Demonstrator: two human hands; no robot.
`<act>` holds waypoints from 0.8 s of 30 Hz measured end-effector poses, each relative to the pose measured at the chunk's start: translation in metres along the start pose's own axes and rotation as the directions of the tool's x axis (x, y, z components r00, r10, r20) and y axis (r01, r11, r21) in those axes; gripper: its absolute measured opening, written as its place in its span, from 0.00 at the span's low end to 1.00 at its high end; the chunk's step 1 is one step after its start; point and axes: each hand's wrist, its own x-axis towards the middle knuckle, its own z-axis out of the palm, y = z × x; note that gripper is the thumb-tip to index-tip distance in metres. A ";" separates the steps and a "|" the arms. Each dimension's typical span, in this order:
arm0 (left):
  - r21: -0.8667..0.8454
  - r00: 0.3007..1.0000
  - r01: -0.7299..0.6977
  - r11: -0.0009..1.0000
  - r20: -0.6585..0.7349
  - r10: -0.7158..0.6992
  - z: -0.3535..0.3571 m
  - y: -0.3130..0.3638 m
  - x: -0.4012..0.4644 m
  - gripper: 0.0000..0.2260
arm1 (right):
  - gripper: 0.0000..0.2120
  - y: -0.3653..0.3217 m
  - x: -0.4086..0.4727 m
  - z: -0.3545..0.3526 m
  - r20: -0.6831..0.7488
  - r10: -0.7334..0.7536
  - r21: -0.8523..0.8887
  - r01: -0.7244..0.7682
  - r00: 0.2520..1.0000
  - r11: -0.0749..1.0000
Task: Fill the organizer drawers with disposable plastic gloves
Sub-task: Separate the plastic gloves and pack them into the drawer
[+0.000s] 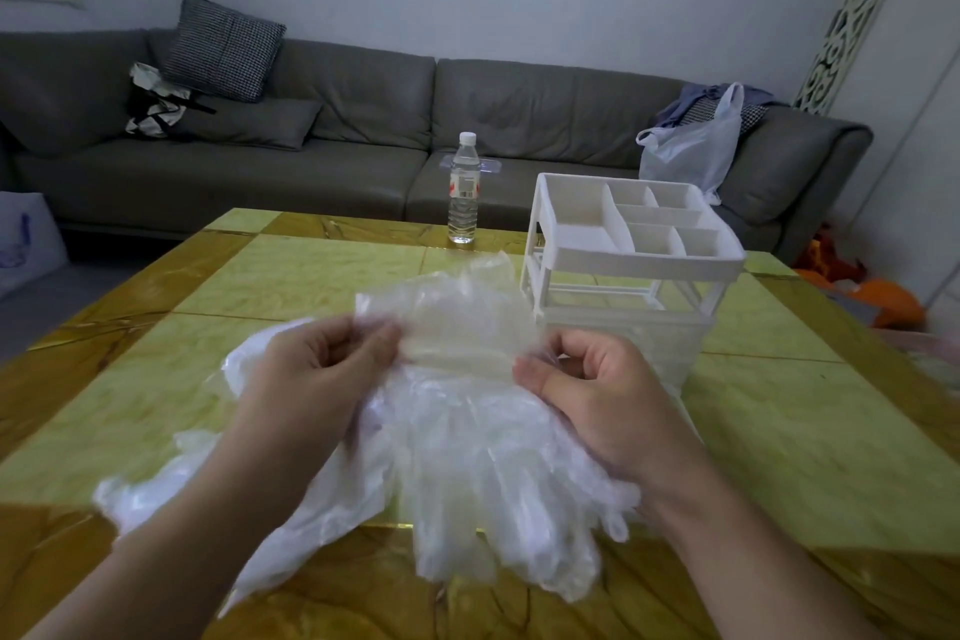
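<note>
A loose heap of clear disposable plastic gloves (483, 473) lies on the yellow marble table (810, 452) in front of me. Both hands pinch the top of one bunch of gloves (457, 322) and hold it up over the heap: my left hand (322, 369) at its left edge, my right hand (597, 390) at its right edge. The white plastic organizer (634, 244) stands just behind my right hand, with divided compartments on top and an open, see-through frame below. A translucent drawer (660, 343) sits at its foot, partly hidden by my right hand.
A water bottle (464, 190) stands at the table's far edge. Behind it runs a grey sofa (363, 120) with a checked cushion (221, 47), a bag (153, 101) and a white plastic bag (696, 146). Orange items (872, 291) lie on the floor at right.
</note>
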 end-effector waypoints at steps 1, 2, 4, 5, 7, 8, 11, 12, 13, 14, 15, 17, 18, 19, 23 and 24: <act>-0.034 0.995 0.070 0.997 0.077 -0.067 0.002 0.000 0.000 0.11 | 0.11 0.001 0.000 -0.001 -0.019 -0.007 -0.013 0.007 1.000 1.000; -0.043 0.983 0.125 0.991 0.142 -0.118 0.002 -0.001 0.000 0.14 | 0.11 0.004 0.000 -0.002 -0.034 -0.009 -0.009 0.008 0.999 1.000; 0.003 0.976 0.141 0.990 0.169 -0.140 0.003 -0.004 0.000 0.15 | 0.10 0.004 0.000 -0.004 -0.036 -0.009 0.018 0.010 0.999 1.000; 0.029 0.981 0.130 0.991 0.143 -0.133 0.002 -0.006 0.001 0.15 | 0.10 0.004 0.000 -0.006 -0.017 -0.007 0.021 0.008 1.000 1.000; 0.052 0.991 0.098 0.994 0.091 -0.102 -0.002 -0.008 0.004 0.14 | 0.08 0.002 0.001 -0.011 0.014 0.022 -0.001 -0.022 1.000 1.000; 0.058 0.994 0.075 0.996 0.081 -0.079 -0.005 -0.008 0.005 0.14 | 0.08 0.003 0.003 -0.015 0.024 0.046 -0.005 -0.046 0.999 0.999; 0.067 0.997 0.032 0.997 0.071 -0.036 -0.013 -0.008 0.007 0.13 | 0.06 0.002 0.004 -0.027 0.055 0.089 0.004 -0.089 0.995 0.996; 0.059 0.997 0.031 0.998 0.070 -0.035 -0.015 -0.008 0.008 0.13 | 0.05 0.003 0.005 -0.030 0.048 0.085 -0.004 -0.085 0.995 0.996; 0.053 0.997 0.031 0.998 0.066 -0.034 -0.016 -0.008 0.009 0.13 | 0.05 0.003 0.005 -0.033 0.040 0.078 -0.013 -0.078 0.996 0.997; 0.049 0.998 0.026 0.998 0.061 -0.029 -0.017 -0.008 0.010 0.13 | 0.05 0.005 0.006 -0.037 0.028 0.075 -0.010 -0.075 0.997 0.997; 0.049 0.998 0.019 0.999 0.058 -0.022 -0.018 -0.008 0.010 0.13 | 0.05 0.005 0.007 -0.040 0.007 0.077 -0.002 -0.077 0.997 0.997; 0.054 0.998 0.013 0.998 0.058 -0.016 -0.018 -0.008 0.010 0.13 | 0.08 0.004 0.007 -0.044 -0.044 0.046 -0.033 -0.048 0.998 0.998; 0.061 0.998 0.014 0.998 0.063 -0.018 -0.016 -0.008 0.009 0.13 | 0.09 0.002 0.006 -0.044 -0.064 0.008 -0.053 -0.012 0.998 0.999; 0.069 0.997 0.014 0.997 0.071 -0.019 -0.014 -0.008 0.007 0.12 | 0.10 -0.001 0.004 -0.041 -0.069 -0.022 -0.052 0.018 0.997 0.998; 0.121 0.991 0.015 0.993 0.132 -0.031 -0.002 -0.007 -0.001 0.11 | 0.35 0.001 -0.001 -0.014 0.108 0.007 -0.010 -0.006 0.994 1.000; 0.140 0.990 0.001 0.990 0.143 -0.022 0.002 -0.007 -0.003 0.10 | 0.37 0.003 -0.001 -0.005 0.117 0.032 -0.026 -0.029 0.993 0.999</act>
